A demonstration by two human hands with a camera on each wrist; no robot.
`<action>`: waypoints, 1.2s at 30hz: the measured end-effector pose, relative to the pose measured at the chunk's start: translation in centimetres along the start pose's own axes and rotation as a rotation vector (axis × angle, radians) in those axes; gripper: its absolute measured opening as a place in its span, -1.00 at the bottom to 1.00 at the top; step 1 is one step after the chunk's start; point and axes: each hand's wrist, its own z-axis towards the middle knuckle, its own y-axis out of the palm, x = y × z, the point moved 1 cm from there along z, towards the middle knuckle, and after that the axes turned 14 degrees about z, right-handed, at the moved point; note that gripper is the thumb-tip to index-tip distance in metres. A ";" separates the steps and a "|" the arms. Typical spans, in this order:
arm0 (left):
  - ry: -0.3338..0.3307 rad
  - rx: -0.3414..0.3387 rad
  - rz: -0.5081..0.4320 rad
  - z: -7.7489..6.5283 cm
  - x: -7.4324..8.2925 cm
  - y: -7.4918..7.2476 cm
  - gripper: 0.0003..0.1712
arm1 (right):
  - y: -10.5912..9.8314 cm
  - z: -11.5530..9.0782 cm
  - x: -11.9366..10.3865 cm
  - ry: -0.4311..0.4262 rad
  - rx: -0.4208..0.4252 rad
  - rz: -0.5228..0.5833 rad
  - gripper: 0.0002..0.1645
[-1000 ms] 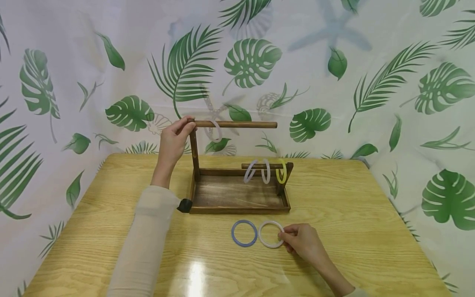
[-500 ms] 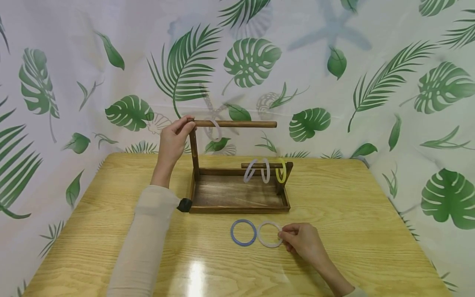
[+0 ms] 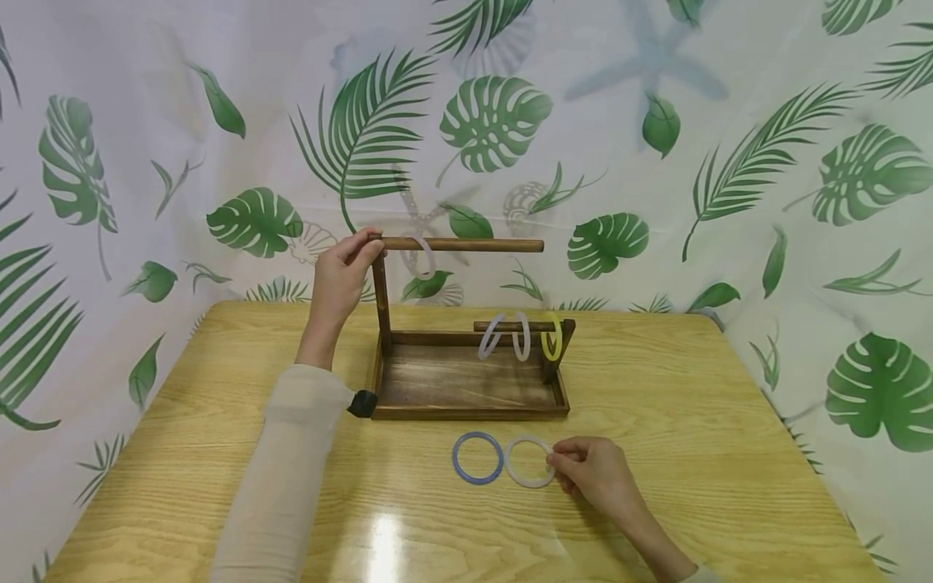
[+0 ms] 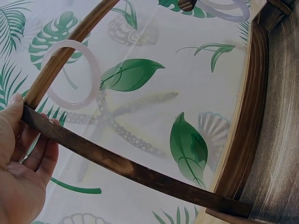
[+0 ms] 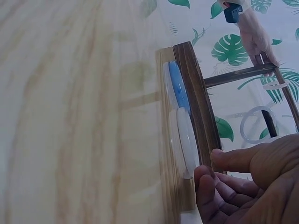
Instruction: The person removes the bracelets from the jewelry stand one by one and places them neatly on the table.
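My left hand (image 3: pixel 338 275) grips the top of the tall post (image 3: pixel 382 304) of a dark wooden bangle stand (image 3: pixel 470 413), where the upper rod (image 3: pixel 481 244) begins. A pale bangle (image 4: pixel 96 77) hangs on that rod near the hand. My right hand (image 3: pixel 594 474) is at the right rim of a white bangle (image 3: pixel 530 486) lying flat on the table, its thumb over the rim and the other fingers curled below. Left of it, right beside it, lies a blue bangle (image 3: pixel 477 482). In the right wrist view the fingertips (image 5: pixel 203 172) are right by the white bangle's near end.
On the stand's lower rod (image 3: pixel 481 326) hang a yellow bangle (image 3: pixel 559 340), a clear whitish bangle (image 3: pixel 526 344) and a pale lilac bangle (image 3: pixel 484 350). The stand's base is a shallow tray on the wood-grain table (image 3: pixel 656 389). Behind is a leaf-print cloth (image 3: pixel 539 40).
The white and blue bangles have shifted very slightly left, along with the right fingertips. My left hand and the stand stay where they were.
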 end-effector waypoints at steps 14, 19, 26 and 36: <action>0.001 0.008 0.002 0.0 0.0 -0.1 -0.55 | -0.2 0.7 -1.2 -0.074 0.009 -0.054 -0.74; -0.010 0.003 -0.007 0.0 -0.1 -0.1 -0.54 | -0.3 1.0 -2.1 -0.075 0.006 -0.046 -0.73; -0.013 0.002 -0.016 -0.1 0.0 -0.2 -0.56 | -0.5 1.6 -3.8 -0.089 0.009 -0.033 -0.69; -0.007 0.002 -0.032 0.1 0.1 -0.1 -0.55 | -0.9 2.3 -6.1 -0.153 -0.013 0.000 -0.67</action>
